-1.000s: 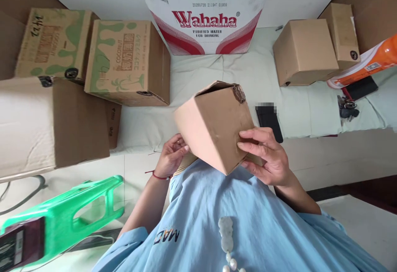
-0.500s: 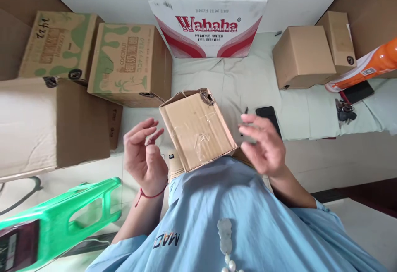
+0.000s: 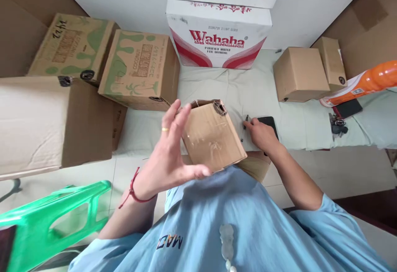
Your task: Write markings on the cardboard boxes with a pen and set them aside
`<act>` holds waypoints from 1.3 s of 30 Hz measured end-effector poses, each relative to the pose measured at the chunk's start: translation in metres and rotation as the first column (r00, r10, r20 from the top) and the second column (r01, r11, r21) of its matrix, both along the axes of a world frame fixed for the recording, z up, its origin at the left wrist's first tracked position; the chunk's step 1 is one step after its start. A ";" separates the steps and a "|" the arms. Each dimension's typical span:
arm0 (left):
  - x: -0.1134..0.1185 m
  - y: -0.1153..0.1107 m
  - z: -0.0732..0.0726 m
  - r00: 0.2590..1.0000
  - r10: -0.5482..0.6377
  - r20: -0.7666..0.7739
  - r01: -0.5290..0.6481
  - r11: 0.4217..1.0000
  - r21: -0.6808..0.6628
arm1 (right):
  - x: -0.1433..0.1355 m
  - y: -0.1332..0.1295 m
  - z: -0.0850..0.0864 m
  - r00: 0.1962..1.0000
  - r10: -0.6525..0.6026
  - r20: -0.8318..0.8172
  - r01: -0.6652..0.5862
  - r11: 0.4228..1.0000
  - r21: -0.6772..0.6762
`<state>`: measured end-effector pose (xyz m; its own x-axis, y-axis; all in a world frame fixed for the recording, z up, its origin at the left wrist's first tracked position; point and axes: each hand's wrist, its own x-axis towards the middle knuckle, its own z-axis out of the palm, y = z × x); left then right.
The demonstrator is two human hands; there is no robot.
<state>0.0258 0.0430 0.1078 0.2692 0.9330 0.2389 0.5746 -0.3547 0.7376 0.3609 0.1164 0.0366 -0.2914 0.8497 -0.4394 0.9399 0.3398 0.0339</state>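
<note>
A small brown cardboard box (image 3: 214, 139) rests tilted against the front of my blue shirt, with clear tape on its face and a dark, ragged hole at its top corner. My left hand (image 3: 169, 156) is at the box's left side, fingers and thumb spread, overlapping its edge; whether it touches the box I cannot tell. On the cloth to the right, my right hand (image 3: 263, 134) has its fingertips closed at a small dark pen (image 3: 246, 120). Beside that hand lies a black phone (image 3: 269, 122), partly hidden by it.
Printed coconut cartons (image 3: 139, 69) and a plain box (image 3: 31, 119) stand left. A white Wahaba-style water carton marked Wahaha (image 3: 217, 36) is at the back. Brown boxes (image 3: 300, 73), an orange-capped bottle (image 3: 356, 84) and keys (image 3: 338, 124) sit right. A green stool (image 3: 89, 197) is lower left.
My left hand has moved right, onto the near side of the box. My right hand has gone from beside the box to the pen on the cloth. The view has shifted slightly.
</note>
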 end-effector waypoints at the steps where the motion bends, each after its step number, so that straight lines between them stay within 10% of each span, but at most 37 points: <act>1: -0.001 -0.001 0.001 0.996 -0.058 -0.074 0.060 0.998 0.025 | -0.002 0.004 0.003 0.999 0.031 0.034 -0.030 0.999 -0.018; 12: 0.002 -0.007 0.005 0.988 -0.156 0.009 0.156 0.987 -0.040 | -0.010 0.041 0.000 0.981 0.190 0.043 -0.189 0.982 -0.023; 18: 0.007 -0.024 0.012 0.986 -0.123 0.117 0.130 0.990 -0.053 | 0.001 0.020 0.004 0.985 -0.028 -0.167 0.066 0.972 0.226; 21: 0.009 -0.030 0.009 0.982 -0.105 0.156 0.116 0.992 -0.060 | 0.001 -0.008 0.010 0.580 -0.249 -0.775 0.543 0.828 0.141; 24: 0.014 -0.028 -0.005 0.955 0.011 0.297 0.020 0.995 -0.100 | -0.015 -0.044 0.020 0.092 -0.396 -0.914 0.542 0.790 -0.287; 31: 0.036 -0.018 -0.025 0.705 0.184 0.684 0.013 0.962 -0.272 | -0.038 -0.076 0.039 -0.168 -0.476 -0.863 0.340 0.794 -0.504; 35: 0.040 -0.022 -0.025 0.840 -0.034 0.541 -0.027 0.994 0.103 | -0.035 -0.071 0.040 -0.335 -0.407 -0.850 0.296 0.811 -0.505; 39: 0.045 -0.020 -0.033 0.908 -0.219 0.357 0.024 0.879 0.477 | -0.038 -0.072 0.039 -0.393 -0.283 -0.875 0.309 0.856 -0.415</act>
